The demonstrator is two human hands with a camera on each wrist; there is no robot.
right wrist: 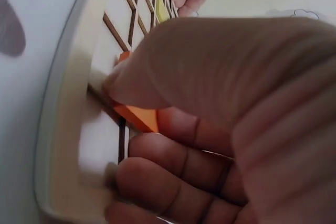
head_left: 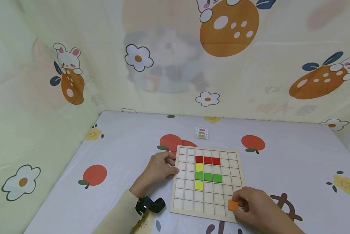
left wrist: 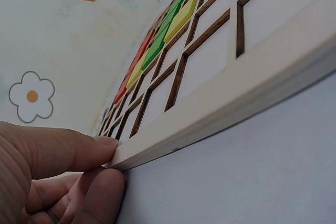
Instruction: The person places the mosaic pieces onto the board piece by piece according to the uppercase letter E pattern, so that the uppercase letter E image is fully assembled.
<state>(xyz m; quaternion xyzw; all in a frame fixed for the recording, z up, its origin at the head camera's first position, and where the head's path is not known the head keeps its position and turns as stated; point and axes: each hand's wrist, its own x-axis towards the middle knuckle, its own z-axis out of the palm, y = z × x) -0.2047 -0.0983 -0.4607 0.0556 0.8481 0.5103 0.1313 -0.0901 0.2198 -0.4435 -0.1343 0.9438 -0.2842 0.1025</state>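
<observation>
A square wooden grid board (head_left: 188,204) lies on the table. In its cells sit red tiles (head_left: 208,160), green tiles (head_left: 208,176), and yellow tiles, one (head_left: 199,167) above the green row and another (head_left: 199,185) below it. My left hand (head_left: 160,167) holds the board's left edge, thumb and fingers against the rim in the left wrist view. Between thumb and fingers my right hand (head_left: 255,206) pinches an orange tile (head_left: 233,205) over the board's lower right corner. The right wrist view shows this orange tile (right wrist: 139,118) tilted, partly hidden by the thumb.
Behind the board lies a small card (head_left: 202,133) printed with a coloured grid pattern. A patterned cloth (head_left: 128,139) with fruit prints covers the table. Printed curtains (head_left: 169,71) stand at the back and left. A black band (head_left: 150,205) is on the left wrist.
</observation>
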